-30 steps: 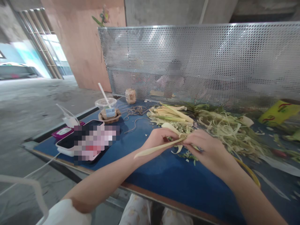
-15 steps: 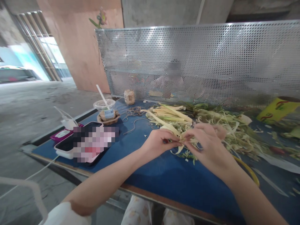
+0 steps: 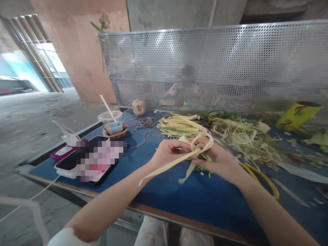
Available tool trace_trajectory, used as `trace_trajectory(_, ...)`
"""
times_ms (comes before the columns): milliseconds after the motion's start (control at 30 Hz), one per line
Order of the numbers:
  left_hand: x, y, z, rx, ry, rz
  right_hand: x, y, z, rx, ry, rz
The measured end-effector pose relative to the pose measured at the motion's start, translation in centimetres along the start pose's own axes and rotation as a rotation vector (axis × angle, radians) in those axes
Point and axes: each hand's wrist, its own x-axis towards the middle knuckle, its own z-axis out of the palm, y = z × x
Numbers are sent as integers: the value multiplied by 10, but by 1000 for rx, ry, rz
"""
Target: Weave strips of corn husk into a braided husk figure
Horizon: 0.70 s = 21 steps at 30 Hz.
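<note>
A long pale yellow-green plant strip (image 3: 170, 164) is looped between my hands, one end trailing over my left wrist and another hanging below. My left hand (image 3: 170, 152) is closed on the strip's bundled part. From the other side, my right hand (image 3: 214, 157) pinches the same strip near its loop, with fingertips close to those of my left. Just beyond the hands lies a pile of pale stalks (image 3: 179, 124). Small green scraps (image 3: 203, 169) are on the blue table (image 3: 164, 191) below my right hand.
Shredded leaves (image 3: 241, 136) and a yellow roll (image 3: 297, 116) lie to the right. At left are a lidded cup (image 3: 112, 124), phones (image 3: 68, 159) and twine (image 3: 146, 123). Behind a perforated metal screen (image 3: 153, 58) a person is visible.
The strip now forms a raised loop, with a long end across my left wrist. My right hand has turned and sits closer around the bundle. The view has shifted slightly.
</note>
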Motion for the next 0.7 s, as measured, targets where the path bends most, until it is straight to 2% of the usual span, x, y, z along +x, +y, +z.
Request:
trace_trajectory(100, 1, 3, 1, -17, -13, 4, 1, 0, 3, 41, -3, 7)
trace_trajectory(267, 1, 6, 1, -31, -73, -76, 2, 0, 3, 136, -86, 23)
trace_trajectory(467, 1, 4, -4, -161, -165, -142, 1, -2, 2, 118, -34, 36)
trace_trajectory(700, -3, 9, -2, 13, -77, -100, 1, -10, -4, 45, -14, 22)
